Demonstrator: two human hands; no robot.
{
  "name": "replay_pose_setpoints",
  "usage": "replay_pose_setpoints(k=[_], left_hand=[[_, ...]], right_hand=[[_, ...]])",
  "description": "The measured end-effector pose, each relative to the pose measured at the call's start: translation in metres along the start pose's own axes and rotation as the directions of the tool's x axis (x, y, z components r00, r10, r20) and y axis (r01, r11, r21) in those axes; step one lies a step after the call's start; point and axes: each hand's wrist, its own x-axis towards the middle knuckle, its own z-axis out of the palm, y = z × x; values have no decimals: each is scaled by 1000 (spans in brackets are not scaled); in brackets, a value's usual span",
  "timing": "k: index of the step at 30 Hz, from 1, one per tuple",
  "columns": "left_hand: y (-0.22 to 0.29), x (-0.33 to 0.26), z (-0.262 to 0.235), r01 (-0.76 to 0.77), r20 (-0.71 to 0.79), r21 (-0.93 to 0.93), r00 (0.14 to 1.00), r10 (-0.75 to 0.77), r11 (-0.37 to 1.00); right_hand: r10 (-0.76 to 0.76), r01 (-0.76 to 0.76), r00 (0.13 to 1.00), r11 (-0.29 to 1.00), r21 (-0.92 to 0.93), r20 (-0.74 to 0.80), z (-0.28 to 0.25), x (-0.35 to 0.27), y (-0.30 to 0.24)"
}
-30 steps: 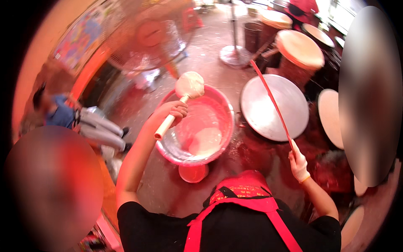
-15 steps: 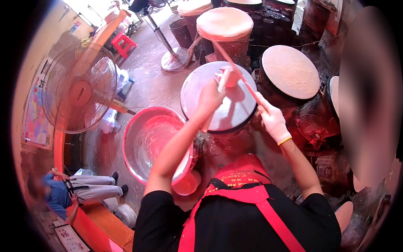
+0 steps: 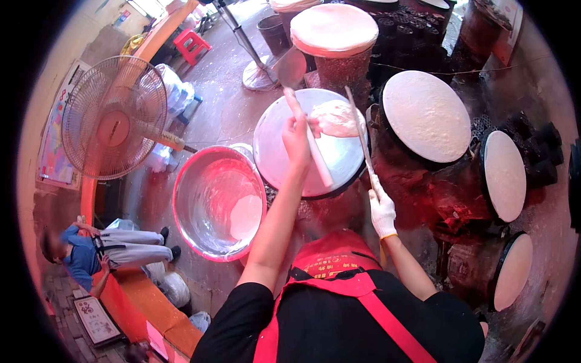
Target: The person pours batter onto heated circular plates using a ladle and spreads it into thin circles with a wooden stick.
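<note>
My left hand [image 3: 296, 138] grips the pale handle [image 3: 320, 162] of a round-headed ladle [image 3: 292, 68], whose head sits past the far left edge of a round griddle [image 3: 275, 154]. On that griddle lies a lump of white batter [image 3: 336, 118], right of my left hand. In a white glove, my right hand [image 3: 382, 209] is closed around a long thin flat stick [image 3: 361, 130]. The stick points away from me and crosses the batter's right edge. Whether it touches the batter, I cannot tell.
Left of the griddle stands a large metal basin [image 3: 212, 199] with pale batter inside. A fan [image 3: 114, 127] is further left. More round griddles [image 3: 426, 118] covered in white line the right side. A stack of flat round sheets [image 3: 334, 30] tops a drum beyond. Another person [image 3: 91, 260] is at lower left.
The ladle head has moved from above the griddle to past its far left edge. White batter now shows on the griddle. My right hand has drawn the stick back toward me.
</note>
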Motion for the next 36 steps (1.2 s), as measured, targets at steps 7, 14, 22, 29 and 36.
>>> replay_pose_setpoints(k=[7,14,22,29,36], left_hand=[[60,-40,-42,367,-38,93,930,-365,926],[51,-147,-153,475,-214,22,862,-460,879],[39,-177,-265,423,-435,-78,800,-413,903],[39,-191,-304,383,-428,-186,797,-425,905],[48,-198,-322,357,-397,-165,829,-394,919]], right_hand=[[308,-346,937,748,566,165,63,40,-55],[304,-250,946,457,854,114,66,7,-36],[351,-180,935,594,784,-51,153,46,-76],[277,-215,960,667,714,30,113,42,-57],[294,-222,955,779,586,-30,130,22,-69]])
